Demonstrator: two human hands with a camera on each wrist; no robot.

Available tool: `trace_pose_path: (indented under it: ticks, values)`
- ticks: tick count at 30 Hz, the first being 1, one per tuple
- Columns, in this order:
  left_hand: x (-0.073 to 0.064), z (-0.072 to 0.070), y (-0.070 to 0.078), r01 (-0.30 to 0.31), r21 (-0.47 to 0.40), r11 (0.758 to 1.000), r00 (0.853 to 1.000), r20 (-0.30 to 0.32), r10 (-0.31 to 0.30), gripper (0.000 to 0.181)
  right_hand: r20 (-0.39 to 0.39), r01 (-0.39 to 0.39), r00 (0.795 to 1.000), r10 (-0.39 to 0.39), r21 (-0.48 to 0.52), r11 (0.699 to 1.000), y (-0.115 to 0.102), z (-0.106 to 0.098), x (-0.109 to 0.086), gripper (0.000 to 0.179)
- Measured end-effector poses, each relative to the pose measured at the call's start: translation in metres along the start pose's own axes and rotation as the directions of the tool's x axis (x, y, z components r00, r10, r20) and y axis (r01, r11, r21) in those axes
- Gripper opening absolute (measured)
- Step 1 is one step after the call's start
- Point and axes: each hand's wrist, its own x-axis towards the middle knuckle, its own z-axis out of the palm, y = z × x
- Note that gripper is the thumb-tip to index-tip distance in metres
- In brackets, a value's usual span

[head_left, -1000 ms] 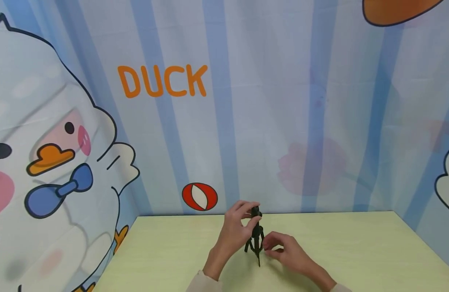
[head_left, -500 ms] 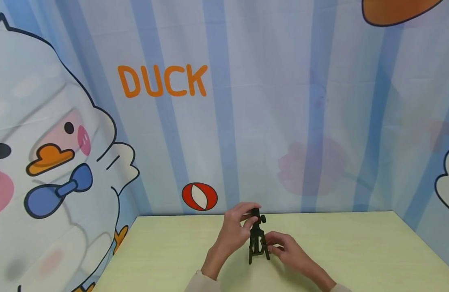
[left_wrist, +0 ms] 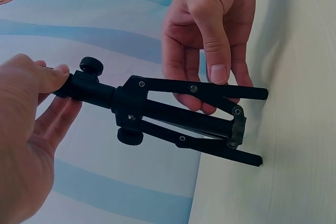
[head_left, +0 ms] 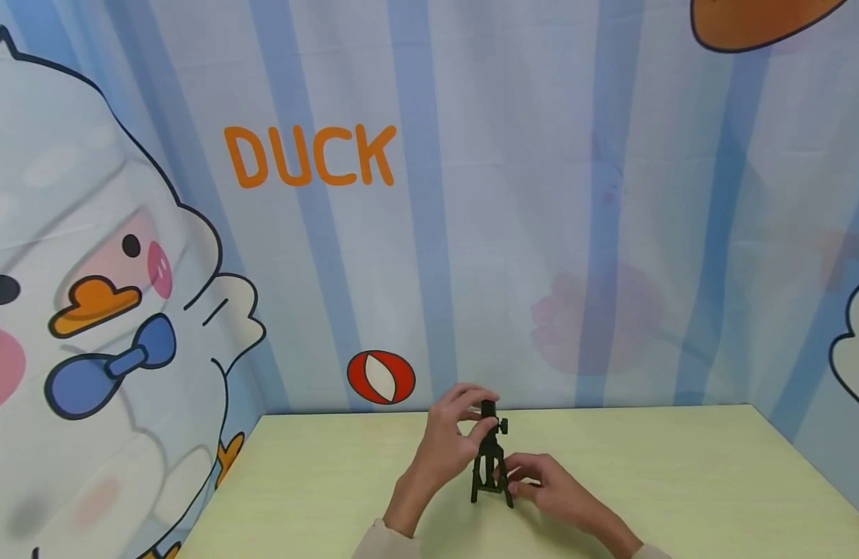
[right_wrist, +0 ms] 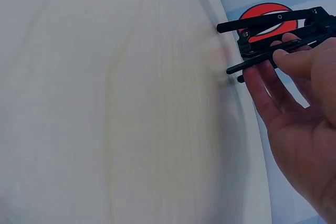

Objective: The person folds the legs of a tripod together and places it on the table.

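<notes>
Toward the middle of the pale yellow surface [head_left: 317, 473], we have a black tripod [head_left: 490, 471] roughly upright, its legs down and a little apart; whether its feet touch down we cannot tell. Our left hand [head_left: 448, 439] pinches the top, thumb against the curled fingers, just beside the upper knob [left_wrist: 92, 65]. Our right hand [head_left: 551, 485] comes in low from the right, thumb and bent fingers nipping one leg [right_wrist: 249, 64]. We judge the step in hand to be steadying the tripod from above while working at its legs; the next move seems to call for a firm hold on top and a light touch below, as a tug at one leg could tip the whole. Faint shadows fall near us. Beyond the far edge hangs a blue-striped curtain [head_left: 513, 194] with orange DUCK lettering [head_left: 318, 157], a red-and-white ball print [head_left: 382, 377] and, at left, a big white duck [head_left: 101, 248].
</notes>
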Motion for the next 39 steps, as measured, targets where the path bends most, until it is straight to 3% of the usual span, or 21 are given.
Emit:
trace_pose_path:
  ticks: [8, 18, 25, 33, 39]
  values:
    - [-0.0003, -0.0014, 0.0038, 0.011, -0.014, 1.000, 1.000, 0.000, -0.011, 0.030, -0.012, 0.003, 1.000, -0.003, -0.066, 0.998, 0.0024, 0.0012, 0.0000, 0.017]
    - [-0.0001, -0.0013, 0.0038, 0.011, -0.023, 1.000, 1.000, 0.004, -0.011, 0.031, -0.043, 0.066, 0.997, -0.070, -0.075, 0.995, 0.0037, 0.0064, -0.0005, 0.017]
    - [-0.0010, 0.0006, 0.0022, 0.021, -0.014, 1.000, 1.000, -0.016, -0.022, 0.033, -0.048, 0.032, 0.998, -0.034, -0.053, 0.998, 0.0014, 0.0076, -0.0008, 0.017]
    - [-0.0029, 0.0048, 0.0031, 0.039, 0.001, 0.999, 0.995, -0.088, -0.039, 0.033, -0.045, 0.009, 0.999, -0.010, -0.038, 0.999, 0.0005, 0.0093, -0.0015, 0.017]
    - [-0.0026, 0.0036, 0.0062, 0.040, 0.011, 0.999, 0.996, -0.083, -0.039, 0.031, -0.052, 0.010, 0.999, -0.013, -0.058, 0.998, -0.0013, 0.0078, -0.0008, 0.016]
